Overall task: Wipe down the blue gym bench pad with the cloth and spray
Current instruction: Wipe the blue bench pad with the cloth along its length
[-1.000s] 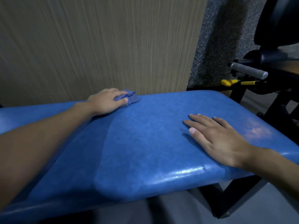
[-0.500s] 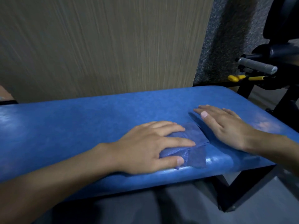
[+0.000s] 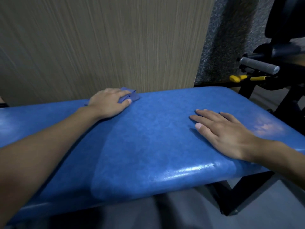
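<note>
The blue gym bench pad (image 3: 156, 138) stretches across the view from left to right. My left hand (image 3: 109, 103) presses a folded blue cloth (image 3: 130, 96) flat against the pad's far edge, by the wall; most of the cloth is hidden under the fingers. My right hand (image 3: 224, 133) lies flat on the pad's right part, fingers spread, holding nothing. A duller, damp-looking strip runs from the near edge toward the cloth. No spray bottle is in view.
A wood-grain wall panel (image 3: 99, 43) stands right behind the bench. To the right is a black gym machine with a grey grip handle (image 3: 259, 65) and a yellow lever (image 3: 247, 78). The bench's black frame leg (image 3: 231, 200) stands on grey floor.
Half a second ago my left hand held the cloth at the pad's near edge beside my right hand; now it has swept the cloth back to the far edge. My right hand stays put.
</note>
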### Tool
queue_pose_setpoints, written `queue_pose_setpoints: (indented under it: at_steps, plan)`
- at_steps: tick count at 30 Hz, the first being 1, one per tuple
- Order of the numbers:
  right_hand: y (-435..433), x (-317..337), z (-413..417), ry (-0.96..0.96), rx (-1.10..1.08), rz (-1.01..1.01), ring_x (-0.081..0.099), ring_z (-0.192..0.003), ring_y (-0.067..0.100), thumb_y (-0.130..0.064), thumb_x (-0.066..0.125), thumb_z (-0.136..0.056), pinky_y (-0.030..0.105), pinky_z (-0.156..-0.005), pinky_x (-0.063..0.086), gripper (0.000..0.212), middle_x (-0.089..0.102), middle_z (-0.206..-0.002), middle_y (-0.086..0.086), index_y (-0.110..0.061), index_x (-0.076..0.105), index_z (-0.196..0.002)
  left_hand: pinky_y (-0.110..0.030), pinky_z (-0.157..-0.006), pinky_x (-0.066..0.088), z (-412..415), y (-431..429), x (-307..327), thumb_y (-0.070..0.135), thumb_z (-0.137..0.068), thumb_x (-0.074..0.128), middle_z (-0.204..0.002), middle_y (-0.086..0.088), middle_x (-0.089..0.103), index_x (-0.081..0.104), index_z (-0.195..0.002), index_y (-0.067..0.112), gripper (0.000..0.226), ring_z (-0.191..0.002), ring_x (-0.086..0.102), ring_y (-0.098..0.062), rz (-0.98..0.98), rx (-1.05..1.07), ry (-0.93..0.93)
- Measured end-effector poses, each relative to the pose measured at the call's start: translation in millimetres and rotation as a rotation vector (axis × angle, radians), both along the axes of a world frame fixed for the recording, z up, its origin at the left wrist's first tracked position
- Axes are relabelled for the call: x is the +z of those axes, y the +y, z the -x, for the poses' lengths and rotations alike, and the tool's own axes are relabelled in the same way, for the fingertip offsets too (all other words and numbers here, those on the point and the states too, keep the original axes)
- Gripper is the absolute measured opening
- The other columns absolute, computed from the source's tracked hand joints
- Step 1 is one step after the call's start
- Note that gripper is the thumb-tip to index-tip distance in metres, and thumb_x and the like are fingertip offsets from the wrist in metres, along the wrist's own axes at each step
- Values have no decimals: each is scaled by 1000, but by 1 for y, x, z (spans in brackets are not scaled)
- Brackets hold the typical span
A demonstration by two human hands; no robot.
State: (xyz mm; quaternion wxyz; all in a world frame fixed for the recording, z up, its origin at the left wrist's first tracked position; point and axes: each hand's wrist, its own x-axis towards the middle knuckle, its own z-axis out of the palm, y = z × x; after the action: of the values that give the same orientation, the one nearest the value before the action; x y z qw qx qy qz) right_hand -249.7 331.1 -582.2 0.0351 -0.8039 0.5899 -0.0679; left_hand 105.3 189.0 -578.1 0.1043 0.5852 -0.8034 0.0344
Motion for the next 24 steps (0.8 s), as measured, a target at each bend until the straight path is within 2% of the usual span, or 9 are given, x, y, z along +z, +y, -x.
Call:
queue_pose_setpoints:
  at_steps: [3,7,9,11,15,18,22,24]
  plan:
    - [0,0,0,0,-1,-3,0,-145,-2,-72,-12,-76,35,-119,1,82,11,-158,-22,-46,20,-147,-41,-110,36,30,50,5,71,-88,22,-142,20,48,40,-139,50,58,-135,40,-13,-18,-140,17]
    - [1,6,-2,-39,-12,-40,4,-145,-1,-69,-11,-82,35,-119,1,78,15,-158,-20,-45,26,-146,-29,-114,23,79,143,5,69,-90,24,-153,14,37,35,-143,51,58,-141,30,-8,-3,-495,-33]
    - [0,11,-4,-70,-31,-44,8,-145,0,-64,-6,-80,35,-119,3,79,21,-157,-18,-41,33,-145,-29,-116,23,91,170,4,65,-93,30,-154,12,37,37,-144,49,54,-142,29,-9,40,-644,-45]
    - [1,14,-7,-99,-27,0,11,-145,0,-67,-9,-84,36,-119,5,81,27,-156,-17,-38,37,-144,-29,-116,24,89,168,7,62,-95,34,-153,12,35,38,-144,47,51,-142,28,-8,36,-683,-52]
    - [5,13,-16,-108,25,15,9,-145,-2,-73,-9,-74,36,-120,6,87,22,-156,-20,-42,28,-146,-30,-114,26,72,126,8,68,-92,34,-149,17,35,39,-142,49,54,-138,31,-3,-70,-602,-2]
    - [4,4,-19,-22,54,-3,2,-145,-2,-73,-10,-76,37,-120,3,83,13,-158,-22,-45,21,-148,-32,-116,25,36,67,6,77,-85,27,-147,17,39,39,-140,51,62,-137,34,-5,-102,-403,50]
    - [3,-1,-20,12,48,-7,-3,-145,-3,-71,-11,-78,34,-120,0,79,7,-158,-24,-46,17,-148,-45,-111,33,-37,-8,6,92,-75,15,-139,8,51,39,-138,51,79,-130,45,-19,-106,-54,47]
    - [3,0,-21,17,37,-12,-3,-145,-3,-70,-9,-81,33,-119,-1,76,6,-159,-24,-46,17,-148,-48,-107,37,-47,-19,5,88,-79,16,-139,7,52,36,-138,56,70,-129,46,-21,-112,65,29]
